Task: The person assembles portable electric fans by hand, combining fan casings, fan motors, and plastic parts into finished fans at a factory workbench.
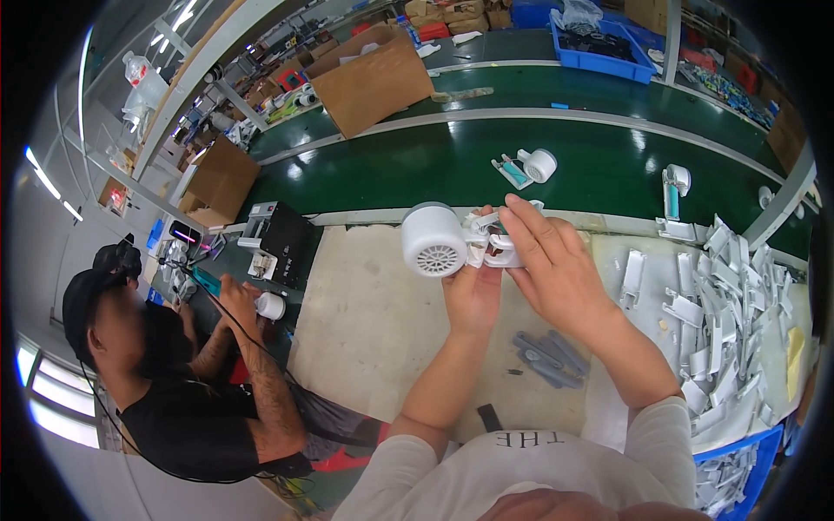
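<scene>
Above the beige work mat (365, 295) I hold a white handheld fan (434, 240), its round grilled head toward the left and its open, frame-like handle part toward the right. My left hand (473, 300) grips it from below at the neck, fingers closed and partly hidden behind it. From the right, my right hand (560, 269) has its long fingers laid over the handle part and its thumb underneath, closed on that end. Its inner parts are partly covered by my fingers.
Loose white plastic casings (725, 321) are heaped at right, above a blue bin (760, 478). Grey strips (552, 358) lie on the mat. Two similar fans (540, 165) (677, 181) rest on the green belt (365, 178). At left, a co-worker (200, 399) handles a white part near a black machine (282, 243).
</scene>
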The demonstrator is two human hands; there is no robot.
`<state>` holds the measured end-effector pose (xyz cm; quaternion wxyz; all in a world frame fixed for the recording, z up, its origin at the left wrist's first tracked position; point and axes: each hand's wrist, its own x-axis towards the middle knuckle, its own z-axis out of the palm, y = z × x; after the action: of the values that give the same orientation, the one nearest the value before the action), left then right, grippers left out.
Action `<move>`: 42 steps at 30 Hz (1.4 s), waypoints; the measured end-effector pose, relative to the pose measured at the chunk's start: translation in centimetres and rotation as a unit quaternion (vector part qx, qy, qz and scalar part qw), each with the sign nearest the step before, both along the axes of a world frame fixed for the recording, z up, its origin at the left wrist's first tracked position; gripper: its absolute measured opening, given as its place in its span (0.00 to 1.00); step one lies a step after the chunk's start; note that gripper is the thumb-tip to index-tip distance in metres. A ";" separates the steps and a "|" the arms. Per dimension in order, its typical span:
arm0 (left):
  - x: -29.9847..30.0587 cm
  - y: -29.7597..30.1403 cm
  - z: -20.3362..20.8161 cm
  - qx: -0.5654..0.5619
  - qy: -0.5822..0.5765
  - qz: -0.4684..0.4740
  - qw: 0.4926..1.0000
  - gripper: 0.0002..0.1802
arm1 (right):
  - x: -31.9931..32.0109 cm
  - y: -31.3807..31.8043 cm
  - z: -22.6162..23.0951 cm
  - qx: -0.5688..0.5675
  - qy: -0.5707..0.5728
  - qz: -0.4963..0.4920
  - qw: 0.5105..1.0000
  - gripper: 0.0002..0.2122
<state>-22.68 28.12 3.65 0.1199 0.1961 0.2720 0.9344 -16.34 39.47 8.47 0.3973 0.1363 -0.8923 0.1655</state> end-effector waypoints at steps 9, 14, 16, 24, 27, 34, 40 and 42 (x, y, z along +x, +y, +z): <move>0.5 0.8 -0.6 -0.089 0.019 0.071 0.993 0.25 | -0.9 -0.6 -0.1 0.073 0.016 -0.050 0.996 0.27; -0.1 -0.3 0.9 -0.006 -0.012 0.072 0.997 0.21 | 0.1 0.7 0.5 0.016 0.028 -0.093 0.995 0.24; -0.8 -0.7 0.6 0.028 -0.022 0.041 0.999 0.19 | 0.2 1.9 -1.3 -0.359 -0.244 0.057 0.899 0.20; 0.2 -0.2 0.7 0.036 -0.017 0.061 0.997 0.19 | -0.1 0.2 -1.5 -0.398 -0.121 0.081 0.906 0.16; 0.4 0.0 1.4 0.018 0.005 0.062 0.998 0.19 | -1.2 0.7 -3.0 -0.319 -0.009 0.074 0.945 0.16; -2.1 -2.0 -1.6 -0.075 -0.010 0.091 0.993 0.16 | -2.9 1.2 -8.2 -0.260 -0.116 0.142 0.948 0.13; -7.6 -13.1 -2.5 -0.777 0.195 0.213 0.559 0.22 | -9.4 6.0 -10.7 -0.127 -0.244 0.040 0.961 0.19; -9.2 -17.4 -5.1 -0.843 0.184 0.289 0.415 0.24 | -13.1 7.7 -11.4 -0.136 -0.229 -0.045 0.963 0.24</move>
<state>-31.85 10.74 -1.41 -0.1050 0.0733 0.9792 0.1572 -29.44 47.12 -2.94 0.2044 -0.0004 -0.9338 0.2937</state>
